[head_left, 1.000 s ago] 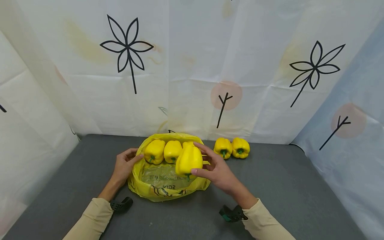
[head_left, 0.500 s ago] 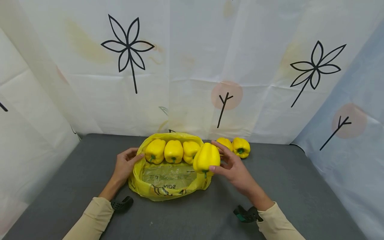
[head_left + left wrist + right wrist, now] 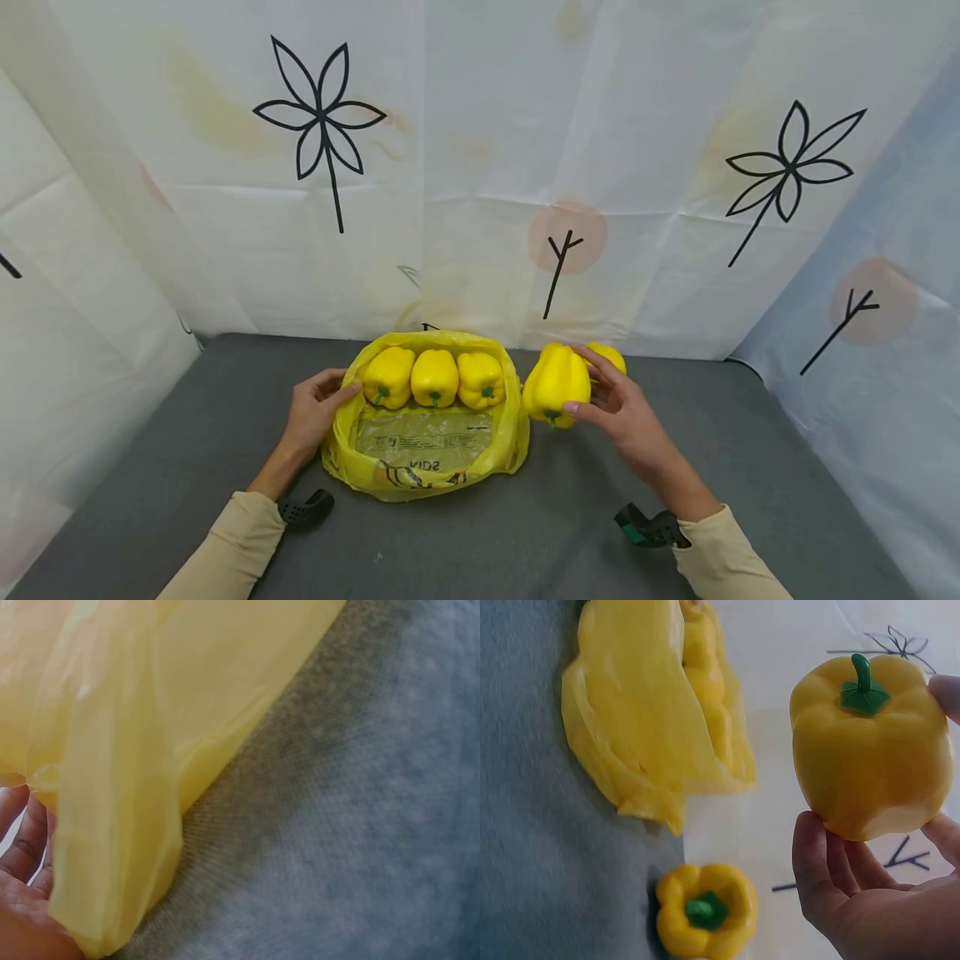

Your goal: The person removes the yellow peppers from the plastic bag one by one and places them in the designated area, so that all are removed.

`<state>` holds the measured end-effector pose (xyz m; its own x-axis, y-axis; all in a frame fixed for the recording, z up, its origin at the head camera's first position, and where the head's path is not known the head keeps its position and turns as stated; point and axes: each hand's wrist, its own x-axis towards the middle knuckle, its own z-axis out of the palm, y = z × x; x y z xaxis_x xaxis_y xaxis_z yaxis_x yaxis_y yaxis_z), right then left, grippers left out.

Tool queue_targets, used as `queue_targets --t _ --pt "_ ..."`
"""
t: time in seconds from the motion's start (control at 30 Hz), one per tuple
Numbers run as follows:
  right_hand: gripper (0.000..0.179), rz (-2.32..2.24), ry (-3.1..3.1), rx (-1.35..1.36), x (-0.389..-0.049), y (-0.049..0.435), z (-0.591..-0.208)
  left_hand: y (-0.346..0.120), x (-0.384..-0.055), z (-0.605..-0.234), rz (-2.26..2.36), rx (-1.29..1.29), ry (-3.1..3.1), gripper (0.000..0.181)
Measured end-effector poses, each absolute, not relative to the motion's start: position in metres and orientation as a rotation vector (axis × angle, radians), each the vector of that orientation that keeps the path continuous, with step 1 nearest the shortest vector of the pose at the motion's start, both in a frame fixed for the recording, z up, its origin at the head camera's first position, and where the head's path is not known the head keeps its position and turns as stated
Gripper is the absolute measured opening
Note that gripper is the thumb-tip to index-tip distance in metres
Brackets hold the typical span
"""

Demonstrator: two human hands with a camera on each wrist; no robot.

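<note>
My right hand (image 3: 630, 421) grips a yellow bell pepper (image 3: 557, 385) with a green stem, held in the air just right of the yellow plastic bag (image 3: 427, 487). In the right wrist view the thumb and fingertips hold the pepper (image 3: 870, 750) by its sides. Inside the bag, three yellow bell peppers (image 3: 434, 379) lie in a row along the back. At the bag's left rim, my left hand (image 3: 313, 412) pinches the plastic between thumb and fingers; the left wrist view shows the bag (image 3: 120, 787) covering most of that hand.
Behind the right hand, a yellow bell pepper (image 3: 607, 357) lies on the dark grey table (image 3: 465, 550), partly hidden. The right wrist view shows a bell pepper (image 3: 706, 911) on the table. A white patterned cloth (image 3: 480, 167) hangs behind the table.
My right hand has carried its bell pepper rightward, from over the bag to beside it. The third pepper in the bag is uncovered. One loose pepper behind is now hidden. My left hand stays put.
</note>
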<state>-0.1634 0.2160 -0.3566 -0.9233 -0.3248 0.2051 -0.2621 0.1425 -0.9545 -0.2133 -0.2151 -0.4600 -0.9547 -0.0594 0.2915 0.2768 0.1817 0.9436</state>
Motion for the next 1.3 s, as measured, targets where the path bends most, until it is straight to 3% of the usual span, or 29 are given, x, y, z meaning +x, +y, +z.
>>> queue_targets --t 1.3 --pt "0.068 -2.005 2.258 -0.485 -0.205 0.335 -0.353 -0.215 -0.215 -0.463 -1.836 -0.210 -2.191 0.029"
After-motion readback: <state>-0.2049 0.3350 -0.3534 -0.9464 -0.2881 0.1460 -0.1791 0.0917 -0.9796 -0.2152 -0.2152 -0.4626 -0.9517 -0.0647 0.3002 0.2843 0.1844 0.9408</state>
